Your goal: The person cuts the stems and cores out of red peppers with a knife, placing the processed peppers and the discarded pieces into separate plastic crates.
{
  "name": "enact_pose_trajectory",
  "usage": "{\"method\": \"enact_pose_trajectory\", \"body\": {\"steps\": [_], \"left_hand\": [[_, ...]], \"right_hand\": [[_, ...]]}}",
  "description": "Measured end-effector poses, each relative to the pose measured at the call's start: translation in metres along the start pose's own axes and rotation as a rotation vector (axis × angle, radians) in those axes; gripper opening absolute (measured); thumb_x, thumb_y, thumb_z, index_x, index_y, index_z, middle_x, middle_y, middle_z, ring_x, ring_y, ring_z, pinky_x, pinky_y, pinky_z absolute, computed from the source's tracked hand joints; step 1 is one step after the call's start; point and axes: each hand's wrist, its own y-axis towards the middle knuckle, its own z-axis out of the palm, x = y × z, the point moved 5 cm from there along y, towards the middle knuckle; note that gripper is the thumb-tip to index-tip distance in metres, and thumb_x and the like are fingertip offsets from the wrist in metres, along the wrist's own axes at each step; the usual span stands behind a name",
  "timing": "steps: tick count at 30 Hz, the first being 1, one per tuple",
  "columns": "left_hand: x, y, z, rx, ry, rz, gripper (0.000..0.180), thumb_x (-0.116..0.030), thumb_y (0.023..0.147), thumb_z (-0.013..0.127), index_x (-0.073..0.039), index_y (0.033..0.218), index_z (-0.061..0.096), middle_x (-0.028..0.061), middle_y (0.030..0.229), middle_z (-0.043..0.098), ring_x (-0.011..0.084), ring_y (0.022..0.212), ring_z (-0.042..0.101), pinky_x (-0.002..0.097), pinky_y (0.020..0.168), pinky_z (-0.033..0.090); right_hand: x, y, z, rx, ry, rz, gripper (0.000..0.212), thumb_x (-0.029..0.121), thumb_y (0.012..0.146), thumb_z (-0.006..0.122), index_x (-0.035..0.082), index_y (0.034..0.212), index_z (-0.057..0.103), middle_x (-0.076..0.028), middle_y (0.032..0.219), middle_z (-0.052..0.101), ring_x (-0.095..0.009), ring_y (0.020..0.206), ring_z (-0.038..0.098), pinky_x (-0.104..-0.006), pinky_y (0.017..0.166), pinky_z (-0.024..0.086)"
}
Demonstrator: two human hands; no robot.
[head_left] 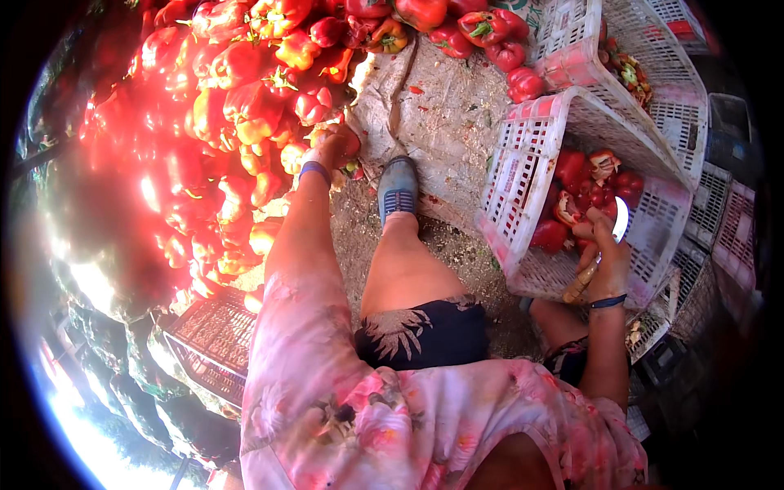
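My left hand [328,149] reaches to the near edge of a big heap of red bell peppers [233,106]. Its fingers are closed round one red bell pepper [349,142]. On the right, my right hand [606,255] grips a knife [580,286] by its wooden handle, and the curved blade shines brightly past the fingers. That hand is over the opening of a tilted white and pink plastic crate [523,163]. Inside the crate lie several red peppers [572,169], some with pale, cut-looking parts.
Behind the near crate stands another crate [567,37] with pepper scraps [629,77] in it. More crates [735,237] are stacked at the far right. A reddish crate [216,335] sits at the left. My shoe [398,189] rests beside a dirty sheet [449,122] on the ground.
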Motion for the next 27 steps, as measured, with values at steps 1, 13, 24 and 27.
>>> {"method": "enact_pose_trajectory", "body": {"steps": [1, 13, 24, 27], "left_hand": [[-0.008, -0.022, 0.002, -0.132, 0.071, -0.041, 0.036, -0.031, 0.087, 0.064, -0.014, 0.118, 0.057, 0.0071, 0.104, 0.068, 0.0242, 0.081, 0.070, 0.0352, 0.069, 0.059], [-0.026, -0.106, 0.007, -0.284, -0.432, 0.030, 0.035, -0.029, 0.085, 0.067, -0.003, 0.110, 0.063, 0.0109, 0.084, 0.062, 0.0257, 0.073, 0.059, 0.0418, 0.063, 0.050], [-0.283, -0.338, 0.290, 0.626, -0.178, 0.697, 0.042, -0.043, 0.095, 0.054, -0.005, 0.111, 0.063, 0.0099, 0.092, 0.066, 0.0248, 0.082, 0.064, 0.0389, 0.072, 0.054], [-0.247, -0.481, 0.431, 0.989, -0.091, 0.657, 0.038, -0.042, 0.094, 0.059, -0.005, 0.101, 0.063, 0.0083, 0.080, 0.066, 0.0234, 0.074, 0.063, 0.0402, 0.070, 0.054]], "right_hand": [[0.001, -0.002, 0.001, 0.029, 0.002, -0.009, 0.044, 0.034, 0.094, 0.060, 0.002, 0.124, 0.062, -0.010, 0.087, 0.071, -0.009, 0.044, 0.047, -0.0241, 0.047, 0.041], [0.016, -0.032, -0.020, 0.113, 0.180, 0.024, 0.041, 0.033, 0.096, 0.057, 0.002, 0.123, 0.063, -0.014, 0.089, 0.071, -0.011, 0.044, 0.049, -0.0249, 0.044, 0.039], [-0.019, -0.038, -0.007, 0.044, 0.633, 0.407, 0.030, 0.028, 0.087, 0.063, -0.001, 0.097, 0.067, -0.015, 0.084, 0.069, -0.022, 0.060, 0.057, -0.0392, 0.054, 0.046], [-0.008, -0.055, -0.039, 0.079, 0.588, 0.432, 0.038, 0.033, 0.088, 0.061, -0.003, 0.095, 0.071, -0.016, 0.089, 0.068, -0.027, 0.075, 0.063, -0.0396, 0.067, 0.048]]}}
